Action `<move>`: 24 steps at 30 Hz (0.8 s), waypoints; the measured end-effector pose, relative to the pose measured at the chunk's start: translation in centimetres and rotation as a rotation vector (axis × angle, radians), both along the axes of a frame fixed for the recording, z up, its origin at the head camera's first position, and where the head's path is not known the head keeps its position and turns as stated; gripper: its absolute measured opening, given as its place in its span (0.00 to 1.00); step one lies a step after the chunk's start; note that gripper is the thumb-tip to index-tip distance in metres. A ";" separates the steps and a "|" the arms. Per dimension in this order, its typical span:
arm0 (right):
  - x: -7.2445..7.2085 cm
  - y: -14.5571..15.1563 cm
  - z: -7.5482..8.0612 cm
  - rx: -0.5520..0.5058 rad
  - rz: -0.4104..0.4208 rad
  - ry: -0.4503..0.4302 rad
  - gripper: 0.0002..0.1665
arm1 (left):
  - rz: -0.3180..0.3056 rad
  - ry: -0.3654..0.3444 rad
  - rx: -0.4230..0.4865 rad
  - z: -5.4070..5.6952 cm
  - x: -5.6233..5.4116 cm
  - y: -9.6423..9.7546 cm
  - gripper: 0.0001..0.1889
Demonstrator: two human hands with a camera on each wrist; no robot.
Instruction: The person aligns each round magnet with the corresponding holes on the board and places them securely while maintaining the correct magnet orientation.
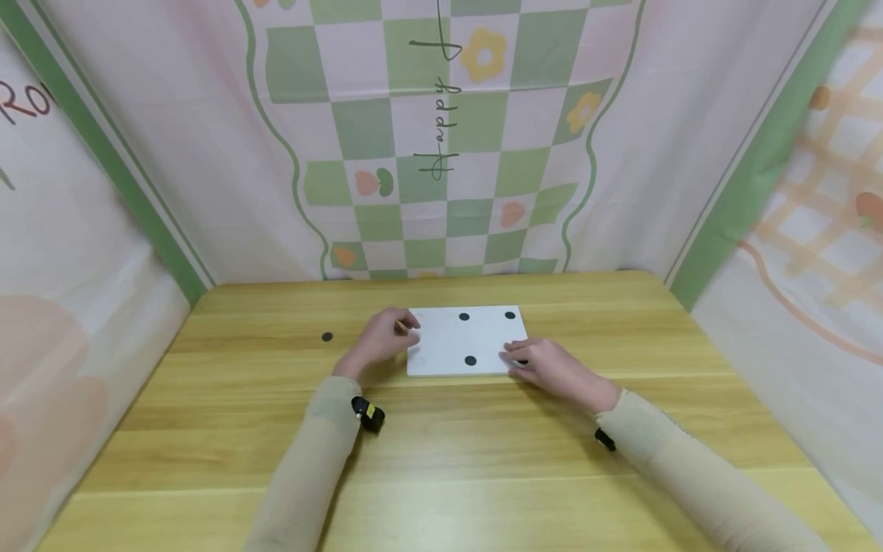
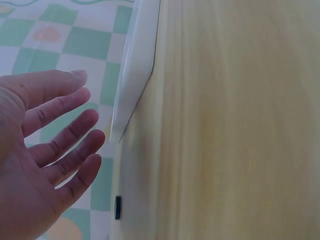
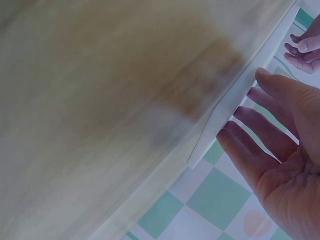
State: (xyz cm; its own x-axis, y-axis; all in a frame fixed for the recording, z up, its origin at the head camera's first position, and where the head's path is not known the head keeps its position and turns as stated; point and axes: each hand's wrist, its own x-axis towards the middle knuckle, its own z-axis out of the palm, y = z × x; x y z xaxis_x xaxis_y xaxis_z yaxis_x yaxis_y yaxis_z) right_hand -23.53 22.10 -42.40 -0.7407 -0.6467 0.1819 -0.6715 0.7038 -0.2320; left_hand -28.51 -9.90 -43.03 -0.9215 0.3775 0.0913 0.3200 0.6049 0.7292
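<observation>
A white rectangular board [image 1: 438, 343] lies flat on the wooden table, with several flat black discs [image 1: 471, 360] on its top. My left hand [image 1: 382, 337] hovers at the board's left end, fingers loosely bent. In the left wrist view that hand [image 2: 45, 145] holds nothing and shows a gap to the board [image 2: 137, 60]. At the right end, my right hand [image 1: 555, 372] rests its fingertips on the board, partly covering one disc. The right wrist view shows its fingers [image 3: 255, 130] extended against the board's edge [image 3: 230, 102].
One loose black disc [image 1: 327, 336] lies on the table [image 1: 428, 460] left of my left hand. Behind the table's far edge hangs a curtain [image 1: 441, 130] with green checks, and further printed cloth [image 1: 83, 322] closes off the sides.
</observation>
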 end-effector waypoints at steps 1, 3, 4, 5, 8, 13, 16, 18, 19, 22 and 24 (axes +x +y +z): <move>0.0 0.0 0.0 0.000 0.000 0.001 0.17 | -0.001 -0.002 0.003 0.0 0.0 -0.2 0.11; 0.0 0.0 0.0 -0.002 0.002 0.002 0.17 | 0.001 0.001 0.005 0.0 0.0 -0.7 0.11; 0.0 0.0 0.0 -0.003 0.003 0.004 0.17 | 0.002 0.003 0.006 0.0 0.1 -0.9 0.12; 0.0 0.0 0.0 -0.004 0.003 0.003 0.17 | 0.002 0.005 0.009 0.0 0.1 -1.2 0.12; 0.0 0.0 0.0 -0.002 0.002 0.002 0.17 | 0.010 0.013 0.009 0.0 0.1 -1.9 0.12; -0.1 0.1 -0.1 0.005 -0.008 -0.008 0.18 | 0.019 0.015 0.003 -0.1 0.0 -3.1 0.13; -0.1 0.2 -0.1 0.004 -0.005 -0.008 0.18 | 0.030 0.003 0.009 0.0 0.0 -3.6 0.13; -0.1 0.2 -0.1 0.003 -0.003 -0.005 0.18 | 0.035 -0.001 0.011 0.0 0.0 -3.9 0.14; -0.1 0.2 -0.2 0.002 -0.002 -0.004 0.18 | 0.040 -0.006 0.011 0.1 0.0 -4.0 0.14; -0.1 0.2 -0.2 0.001 -0.001 -0.003 0.18 | 0.056 -0.019 0.005 0.0 -0.2 -4.5 0.14; -0.1 0.2 -0.2 0.001 -0.003 -0.006 0.18 | 0.062 -0.025 -0.003 -0.1 -0.3 -4.9 0.14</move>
